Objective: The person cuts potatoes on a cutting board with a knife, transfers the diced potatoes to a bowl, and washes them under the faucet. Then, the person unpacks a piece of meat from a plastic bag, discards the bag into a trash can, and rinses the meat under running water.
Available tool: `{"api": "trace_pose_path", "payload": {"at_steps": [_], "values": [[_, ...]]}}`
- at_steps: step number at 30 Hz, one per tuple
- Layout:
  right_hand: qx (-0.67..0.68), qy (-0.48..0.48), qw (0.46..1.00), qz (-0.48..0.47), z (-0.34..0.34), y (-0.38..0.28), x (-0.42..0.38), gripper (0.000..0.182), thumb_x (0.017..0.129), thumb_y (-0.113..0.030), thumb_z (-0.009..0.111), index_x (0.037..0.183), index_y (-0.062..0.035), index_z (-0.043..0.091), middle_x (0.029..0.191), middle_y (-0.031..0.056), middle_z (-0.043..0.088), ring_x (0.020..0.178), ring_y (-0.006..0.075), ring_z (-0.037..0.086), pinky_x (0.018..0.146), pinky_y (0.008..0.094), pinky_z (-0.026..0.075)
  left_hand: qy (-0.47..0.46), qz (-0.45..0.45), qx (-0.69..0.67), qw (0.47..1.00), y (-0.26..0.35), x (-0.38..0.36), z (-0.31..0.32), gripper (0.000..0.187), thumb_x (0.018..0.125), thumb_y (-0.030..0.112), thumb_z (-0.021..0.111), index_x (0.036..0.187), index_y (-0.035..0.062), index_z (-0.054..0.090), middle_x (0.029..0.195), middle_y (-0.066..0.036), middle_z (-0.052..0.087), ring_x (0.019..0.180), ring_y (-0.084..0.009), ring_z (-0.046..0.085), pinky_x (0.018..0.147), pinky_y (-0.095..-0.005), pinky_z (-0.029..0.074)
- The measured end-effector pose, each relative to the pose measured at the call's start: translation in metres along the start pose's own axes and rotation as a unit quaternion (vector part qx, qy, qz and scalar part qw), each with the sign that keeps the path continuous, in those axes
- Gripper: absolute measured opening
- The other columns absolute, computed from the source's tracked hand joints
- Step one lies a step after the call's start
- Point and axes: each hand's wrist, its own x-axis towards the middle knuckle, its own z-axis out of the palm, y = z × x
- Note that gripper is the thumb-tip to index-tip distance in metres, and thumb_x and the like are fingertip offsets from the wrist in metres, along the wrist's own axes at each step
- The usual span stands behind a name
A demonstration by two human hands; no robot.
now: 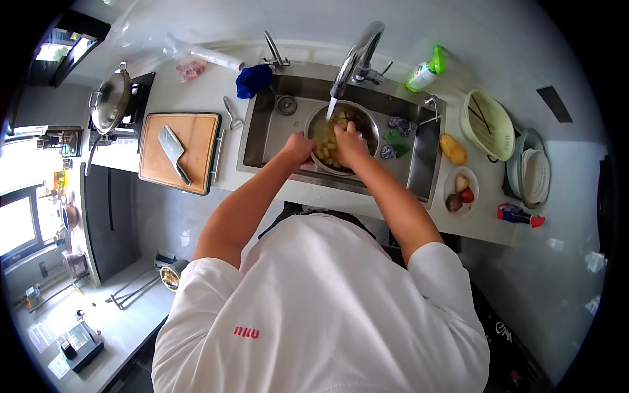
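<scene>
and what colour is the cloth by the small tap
The cloth is blue, head view.

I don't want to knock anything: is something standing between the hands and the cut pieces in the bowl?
Nothing visible blocks the right hand, down among the cut pieces. The left hand is at the bowl, whose rim stands between it and them. Tap water falls farther back.

Room to pass lies left of the bowl (372, 127); the faucet (357, 56) overhangs its far side, and crumpled things (401, 126) crowd its right.
</scene>
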Motion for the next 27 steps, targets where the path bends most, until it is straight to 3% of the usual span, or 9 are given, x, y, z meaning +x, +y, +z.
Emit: {"api": "trace_pose_path", "payload": {"at_steps": [3, 6, 7, 10, 15, 18, 22, 26, 27], "values": [[0.170, -0.069, 0.981, -0.065, 0.006, 0.018, 0.022, 0.060, 0.083, -0.027, 0.079, 0.138, -0.0207, 0.058, 0.134, 0.0218, 0.060, 0.118, 0.0480, 0.063, 0.094, 0.0510, 0.056, 0.013, -0.006, -0.020, 1.000, -0.002, -0.009, 0.000, 0.029, 0.085, 0.005, 0.065, 0.110, -0.0091, 0.058, 0.079, -0.018, 0.065, 0.054, -0.0274, 0.065, 0.046, -0.0384, 0.053], [0.214, 0.032, 0.975, -0.051, 0.008, 0.025, 0.021, 0.061, 0.083, -0.029, 0.079, 0.139, -0.0190, 0.058, 0.139, 0.0189, 0.057, 0.121, 0.0476, 0.062, 0.096, 0.0507, 0.056, 0.021, -0.009, -0.023, 0.999, 0.004, -0.019, -0.003, 0.029, 0.086, 0.005, 0.066, 0.110, -0.0082, 0.058, 0.080, -0.018, 0.066, 0.055, -0.0275, 0.065, 0.046, -0.0384, 0.053], [0.157, 0.084, 0.983, -0.043, -0.001, 0.012, 0.013, 0.067, 0.083, -0.033, 0.080, 0.143, -0.0172, 0.056, 0.150, 0.0186, 0.050, 0.124, 0.0470, 0.061, 0.097, 0.0508, 0.055, 0.022, -0.011, -0.017, 1.000, 0.003, -0.021, -0.002, 0.029, 0.086, 0.005, 0.066, 0.110, -0.0078, 0.058, 0.080, -0.018, 0.066, 0.055, -0.0274, 0.065, 0.046, -0.0384, 0.053], [0.012, -0.001, 1.000, 0.012, -0.008, -0.022, -0.005, 0.071, 0.082, -0.034, 0.080, 0.146, -0.0158, 0.055, 0.157, 0.0173, 0.043, 0.127, 0.0463, 0.060, 0.099, 0.0507, 0.055, 0.015, -0.015, -0.007, 1.000, 0.003, -0.012, 0.002, 0.028, 0.086, 0.005, 0.066, 0.110, -0.0069, 0.058, 0.082, -0.018, 0.066, 0.058, -0.0270, 0.066, 0.047, -0.0389, 0.054], [0.107, -0.122, 0.974, -0.157, 0.005, 0.031, 0.030, 0.072, 0.078, -0.026, 0.078, 0.146, -0.0194, 0.056, 0.156, 0.0222, 0.044, 0.125, 0.0471, 0.061, 0.104, 0.0480, 0.054, 0.030, -0.008, -0.033, 0.999, -0.004, -0.013, -0.001, 0.029, 0.087, 0.005, 0.065, 0.111, -0.0066, 0.058, 0.085, -0.017, 0.066, 0.061, -0.0263, 0.067, 0.047, -0.0389, 0.054], [-0.024, 0.038, 0.991, -0.130, -0.029, 0.016, -0.004, 0.072, 0.080, -0.021, 0.077, 0.148, -0.0191, 0.053, 0.154, 0.0232, 0.045, 0.123, 0.0457, 0.062, 0.102, 0.0480, 0.055, 0.033, -0.016, -0.041, 0.998, -0.007, -0.013, -0.005, 0.031, 0.085, 0.007, 0.068, 0.112, -0.0052, 0.057, 0.083, -0.015, 0.065, 0.061, -0.0246, 0.066, 0.048, -0.0374, 0.055], [-0.019, -0.102, 0.994, 0.025, -0.012, -0.007, -0.001, 0.074, 0.080, -0.018, 0.077, 0.148, -0.0147, 0.048, 0.157, 0.0277, 0.039, 0.124, 0.0495, 0.061, 0.103, 0.0509, 0.054, 0.019, -0.008, -0.032, 0.999, 0.000, -0.019, -0.001, 0.034, 0.084, 0.006, 0.068, 0.115, -0.0033, 0.057, 0.082, -0.013, 0.065, 0.061, -0.0227, 0.065, 0.050, -0.0357, 0.055], [0.234, -0.075, 0.968, -0.047, 0.030, 0.031, 0.027, 0.081, 0.079, -0.022, 0.083, 0.149, -0.0090, 0.044, 0.158, 0.0335, 0.038, 0.114, 0.0562, 0.063, 0.104, 0.0475, 0.053, 0.016, 0.000, -0.023, 1.000, -0.006, -0.017, -0.008, 0.034, 0.085, 0.006, 0.066, 0.116, -0.0033, 0.057, 0.083, -0.013, 0.066, 0.062, -0.0231, 0.066, 0.049, -0.0356, 0.055], [0.201, -0.043, 0.977, -0.055, 0.026, 0.029, 0.026, 0.085, 0.078, -0.027, 0.085, 0.150, -0.0089, 0.043, 0.159, 0.0335, 0.036, 0.115, 0.0564, 0.062, 0.104, 0.0485, 0.053, 0.023, -0.001, -0.027, 0.999, -0.007, -0.020, -0.008, 0.033, 0.085, 0.006, 0.066, 0.116, -0.0038, 0.058, 0.083, -0.014, 0.066, 0.061, -0.0233, 0.066, 0.048, -0.0356, 0.055]]}}
